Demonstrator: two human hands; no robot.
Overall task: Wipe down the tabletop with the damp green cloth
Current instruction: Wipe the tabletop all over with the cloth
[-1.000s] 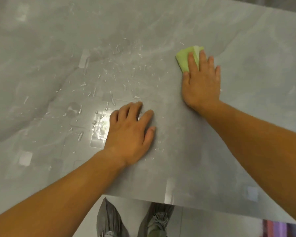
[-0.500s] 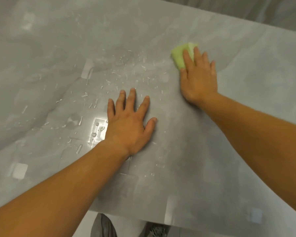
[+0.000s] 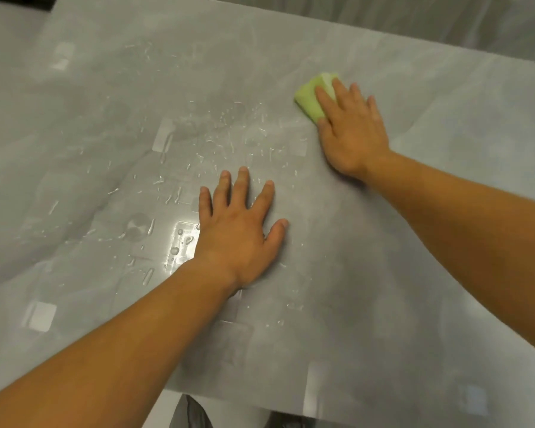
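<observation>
Pressure is the reason for how my right hand [image 3: 351, 131] lies: palm down and fingers stretched flat over the green cloth [image 3: 310, 99], not curled round it, so that the weight of my arm goes straight into the tabletop [image 3: 445, 273] and the cloth drags with the hand. The cloth sits in the upper right of the frame, folded into a thick pad, most of it under my fingers, with its green edge and a paler inner layer showing past them on the upper left side. Its long axis, as far as the uncovered part lets me judge, runs from lower right to upper left, roughly in line with my fingers, and the free end points toward the far edge of the table. My left hand [image 3: 240, 230] lies near the centre of the frame, well apart from the cloth, spread wide and empty, flat on the surface; I judge it is there to prop me as I lean over. Water droplets [image 3: 229, 140] lie scattered between and to the left of my hands, so I reckon that stretch is not yet wiped.
</observation>
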